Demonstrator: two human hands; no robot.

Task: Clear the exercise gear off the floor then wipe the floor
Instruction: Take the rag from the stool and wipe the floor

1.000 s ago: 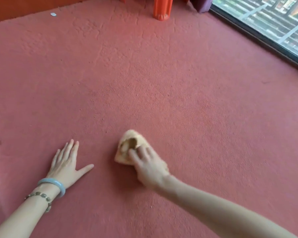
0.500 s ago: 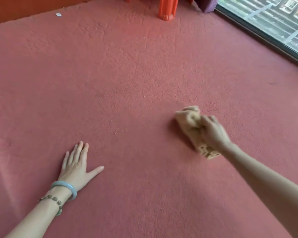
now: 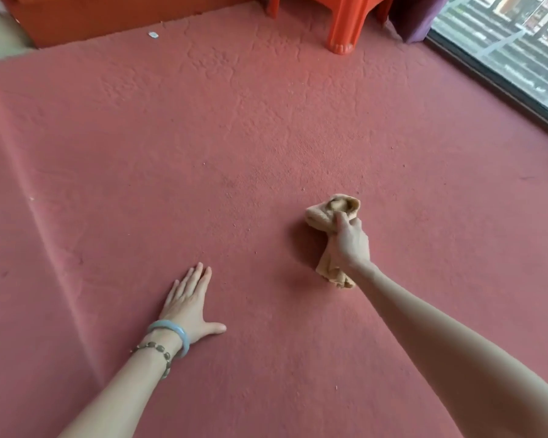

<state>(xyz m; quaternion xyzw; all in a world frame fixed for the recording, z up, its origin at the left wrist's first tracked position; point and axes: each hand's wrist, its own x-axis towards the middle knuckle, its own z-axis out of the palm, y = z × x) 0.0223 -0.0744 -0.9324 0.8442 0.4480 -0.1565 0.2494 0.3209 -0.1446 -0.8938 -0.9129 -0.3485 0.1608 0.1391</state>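
While right grip (image 3: 350, 245) clutches cloth (image 3: 323, 214), swept out toward 2 o'clock, left grip (image 3: 187, 301) lies flat on floor (image 3: 234, 153); wiping underway.

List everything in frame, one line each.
floor: one, red carpet, creased at left, fills the view
cloth: one, tan, bunched, on the floor right of centre
furniture legs: three showing, orange-red, far edge
scrap: one, small, white, on the floor far left
window: one, dark frame, far right
fabric: one, purple, beside the window, top right
bangle: one, pale blue, left wrist
bead bracelet: one, brownish, left wrist
left hand: flat on the floor, fingers straight
right hand: fingers curled round the cloth
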